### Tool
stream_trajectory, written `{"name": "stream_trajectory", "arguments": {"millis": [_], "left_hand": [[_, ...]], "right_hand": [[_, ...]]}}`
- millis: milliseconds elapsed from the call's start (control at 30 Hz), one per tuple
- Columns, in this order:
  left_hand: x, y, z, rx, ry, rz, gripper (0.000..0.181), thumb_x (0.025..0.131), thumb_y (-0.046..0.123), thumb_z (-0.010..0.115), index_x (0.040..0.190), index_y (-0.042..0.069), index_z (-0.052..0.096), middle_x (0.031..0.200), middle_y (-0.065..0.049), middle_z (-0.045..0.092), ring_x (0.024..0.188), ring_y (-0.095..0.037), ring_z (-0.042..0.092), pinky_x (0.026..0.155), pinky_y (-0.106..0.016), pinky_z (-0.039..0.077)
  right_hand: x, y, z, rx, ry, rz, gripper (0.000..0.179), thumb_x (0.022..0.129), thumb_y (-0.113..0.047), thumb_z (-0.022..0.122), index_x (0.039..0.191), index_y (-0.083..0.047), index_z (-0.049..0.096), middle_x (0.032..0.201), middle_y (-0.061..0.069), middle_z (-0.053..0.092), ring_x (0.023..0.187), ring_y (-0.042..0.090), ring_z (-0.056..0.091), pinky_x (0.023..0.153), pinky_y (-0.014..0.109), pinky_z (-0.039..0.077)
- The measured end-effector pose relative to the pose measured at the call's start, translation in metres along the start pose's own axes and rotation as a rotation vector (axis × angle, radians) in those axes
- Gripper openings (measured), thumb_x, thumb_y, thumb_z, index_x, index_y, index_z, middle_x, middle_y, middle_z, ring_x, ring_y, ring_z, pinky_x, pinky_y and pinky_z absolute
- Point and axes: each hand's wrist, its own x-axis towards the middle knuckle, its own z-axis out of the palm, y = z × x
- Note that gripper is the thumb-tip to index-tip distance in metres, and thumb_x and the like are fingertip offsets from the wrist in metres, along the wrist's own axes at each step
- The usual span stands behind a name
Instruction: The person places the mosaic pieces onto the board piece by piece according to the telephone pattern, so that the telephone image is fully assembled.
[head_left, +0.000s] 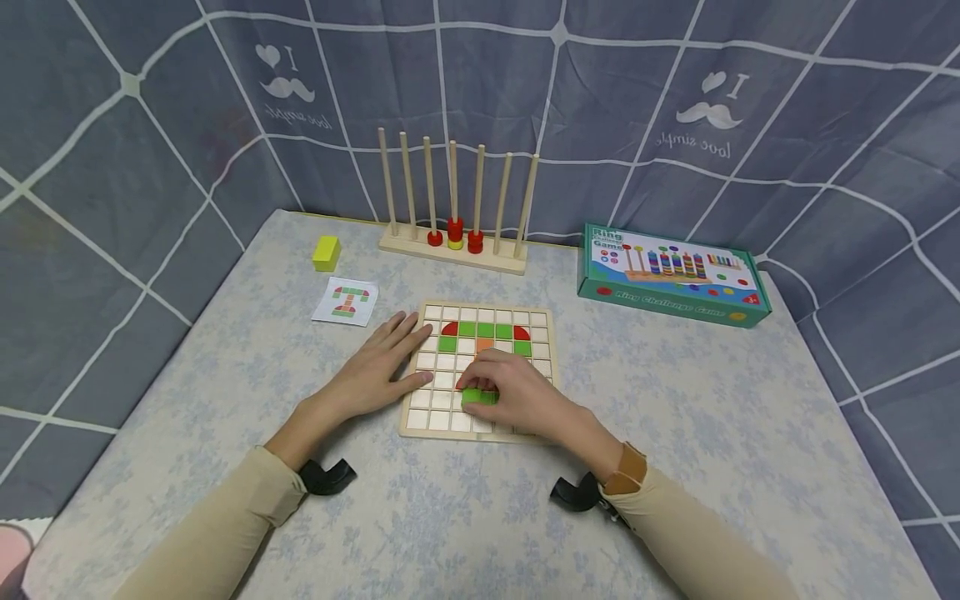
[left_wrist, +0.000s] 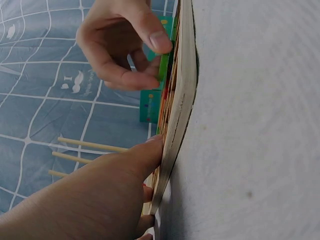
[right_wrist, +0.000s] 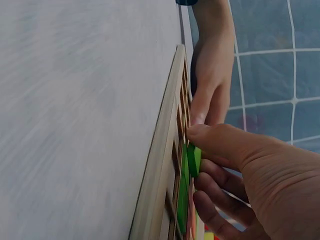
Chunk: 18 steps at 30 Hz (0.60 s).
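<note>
A wooden grid board (head_left: 418, 422) lies flat on the table. Red quarter-round and green square tiles (head_left: 486, 329) fill part of its upper rows, with an orange tile (head_left: 485, 343) below them. My left hand (head_left: 381, 367) rests on the board's left edge, fingers spread and fairly straight. Over the lower middle cells, my right hand (head_left: 521, 396) pinches a green square tile (right_wrist: 194, 160) between thumb and fingers. The right wrist view shows that tile tilted, close to another green tile (right_wrist: 183, 200) set in the board. The right hand covers several cells.
Left of the board lies a pattern card (head_left: 347, 302), with a yellow block (head_left: 326, 253) behind it. A peg rack (head_left: 405, 240) carrying a few red and yellow rings stands at the back. A green game box (head_left: 675, 279) sits at the back right.
</note>
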Motion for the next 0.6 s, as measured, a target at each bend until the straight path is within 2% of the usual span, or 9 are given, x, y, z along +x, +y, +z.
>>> {"name": "stream_trajectory", "arguments": {"millis": [200, 600], "left_hand": [[-0.0005, 0.0013, -0.0007, -0.005, 0.001, 0.001, 0.08, 0.103, 0.046, 0.066, 0.167, 0.012, 0.032, 0.176, -0.015, 0.017, 0.164, -0.039, 0.008, 0.129, -0.063, 0.016], [-0.0008, 0.0009, -0.0008, 0.0, 0.005, 0.009, 0.08, 0.103, 0.046, 0.066, 0.167, 0.012, 0.031, 0.176, -0.016, 0.017, 0.164, -0.04, 0.009, 0.129, -0.064, 0.017]], "right_hand": [[0.0072, -0.0048, 0.0067, 0.01, -0.011, -0.005, 0.021, 0.091, -0.019, 0.086, 0.108, -0.014, 0.077, 0.101, -0.002, 0.071, 0.088, 0.011, 0.065, 0.078, 0.024, 0.056], [0.0018, -0.0023, 0.007, 0.024, -0.029, -0.052, 0.018, 0.094, -0.021, 0.083, 0.11, -0.015, 0.08, 0.109, -0.003, 0.072, 0.097, 0.01, 0.065, 0.083, 0.027, 0.055]]}}
